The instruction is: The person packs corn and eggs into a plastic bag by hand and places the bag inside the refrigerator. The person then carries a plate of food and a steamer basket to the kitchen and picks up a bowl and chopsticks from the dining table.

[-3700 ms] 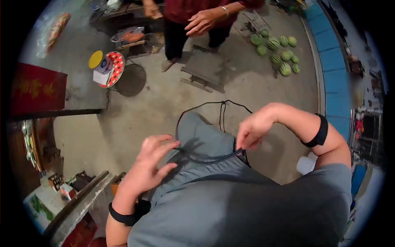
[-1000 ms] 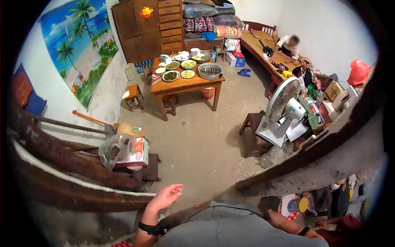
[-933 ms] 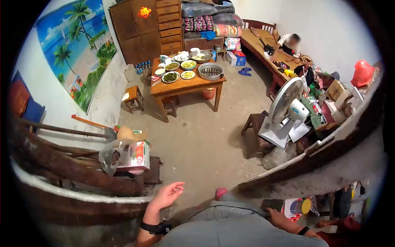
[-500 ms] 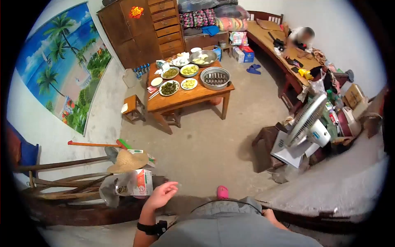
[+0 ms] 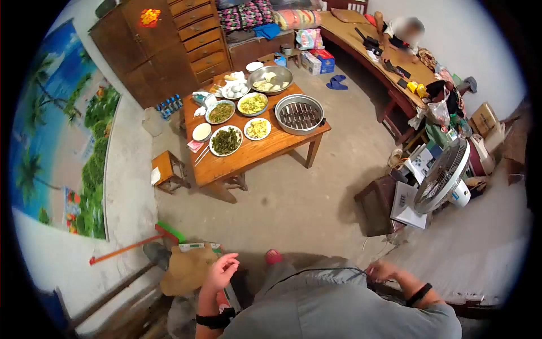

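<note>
My left hand [image 5: 222, 272] is raised at the lower middle, its fingers loosely bent and apart, holding nothing. Beneath it is a straw hat [image 5: 189, 270]. My right hand [image 5: 382, 271] is at my waist on the right, fingers closed at the end of a thin black cord [image 5: 316, 269]. That cord arcs across the front of my grey clothes [image 5: 322, 305]. Black bands circle both wrists. Ahead stands a wooden table [image 5: 254, 153] bearing several dishes, among them a plate of dark greens [image 5: 226, 141], a metal steamer tray [image 5: 300, 114] and a large metal pan [image 5: 270, 79].
A fan [image 5: 443, 176] and a dark stool [image 5: 377, 206] stand on the right. On the left are a small wooden stool [image 5: 169, 169] and a green-headed broom [image 5: 169, 231]. Another person lies on the bed [image 5: 344, 34] at the back right; blue slippers [image 5: 337, 82] are on the floor.
My view has shifted forward, so the table looks nearer. My right hand has come up into fuller view with the cord's end. My left hand stays raised, now over the hat.
</note>
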`<state>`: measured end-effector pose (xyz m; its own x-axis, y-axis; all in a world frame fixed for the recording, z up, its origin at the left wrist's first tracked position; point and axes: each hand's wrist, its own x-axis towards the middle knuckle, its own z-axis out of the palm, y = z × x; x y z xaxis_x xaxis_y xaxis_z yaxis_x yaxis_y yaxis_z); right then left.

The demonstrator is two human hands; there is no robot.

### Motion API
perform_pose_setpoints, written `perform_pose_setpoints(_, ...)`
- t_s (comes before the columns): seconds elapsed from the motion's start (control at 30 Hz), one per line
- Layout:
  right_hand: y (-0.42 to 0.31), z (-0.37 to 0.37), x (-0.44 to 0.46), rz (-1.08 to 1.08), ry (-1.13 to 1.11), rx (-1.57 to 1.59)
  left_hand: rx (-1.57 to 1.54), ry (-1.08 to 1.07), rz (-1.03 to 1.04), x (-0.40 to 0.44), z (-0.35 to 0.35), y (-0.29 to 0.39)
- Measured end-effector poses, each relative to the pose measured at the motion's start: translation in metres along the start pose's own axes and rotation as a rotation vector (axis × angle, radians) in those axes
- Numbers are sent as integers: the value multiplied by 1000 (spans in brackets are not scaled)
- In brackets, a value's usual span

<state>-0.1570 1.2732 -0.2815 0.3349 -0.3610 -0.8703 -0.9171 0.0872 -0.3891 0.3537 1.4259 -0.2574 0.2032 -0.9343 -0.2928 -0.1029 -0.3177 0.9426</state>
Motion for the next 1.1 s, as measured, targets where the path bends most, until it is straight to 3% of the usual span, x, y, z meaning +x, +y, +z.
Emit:
perform_pose_setpoints(0.07, -57, -35, 9, -17, 238, 256, 77, 46, 9, 25, -28, 3)
perform_pose_setpoints(0.13, -105, -68, 26, -159, 413, 271, 99, 66, 10, 51, -48, 17)
perform_pose_setpoints(0.2, -140, -101, 72, -346, 436, 502, 157, 151, 30, 96, -73, 45)
perform_pose_setpoints(0.33, -129, -168, 179, -445, 565, 284, 47, 255, -120, 173, -86, 80)
perform_pose_setpoints(0.37, -155, -188, 180, -472, 629, 256, 50, 266, -124, 195, -88, 83)
perform_pose_setpoints(0.4, -175, -214, 173, -256, 492, 499, 1, 239, -3, 221, -90, 82)
perform_pose_setpoints(0.43, -176, -239, 198, -223, 442, 563, -47, 216, 118, 247, -91, 84)
perform_pose_setpoints(0.47, -177, -263, 221, -179, 438, 525, -44, 238, 114, 272, -91, 87)
perform_pose_setpoints(0.53, -186, -309, 264, -154, 409, 470, -59, 320, 31, 319, -91, 97)
perform_pose_setpoints(0.67, -208, -370, 358, -68, 499, 809, -49, 405, -50, 406, -90, 69)
perform_pose_setpoints(0.73, -209, -382, 385, -52, 477, 931, -174, 568, -318, 435, -69, 71)
perform_pose_setpoints(0.87, -228, -390, 419, 20, 368, 1005, -311, 724, -483, 452, -95, -61)
perform_pose_setpoints(0.9, -233, -392, 428, 33, 330, 974, 184, 417, -395, 443, -110, -115)
perform_pose_setpoints(0.97, -244, -397, 437, 14, 273, 1074, 641, 81, -324, 435, -108, -128)
perform_pose_setpoints(1.03, -252, -402, 451, 38, 243, 1077, -1017, 739, -571, 452, -89, -121)
perform_pose_setpoints(1.1, -253, -407, 467, 39, 237, 1141, -1049, 718, -519, 467, -83, -112)
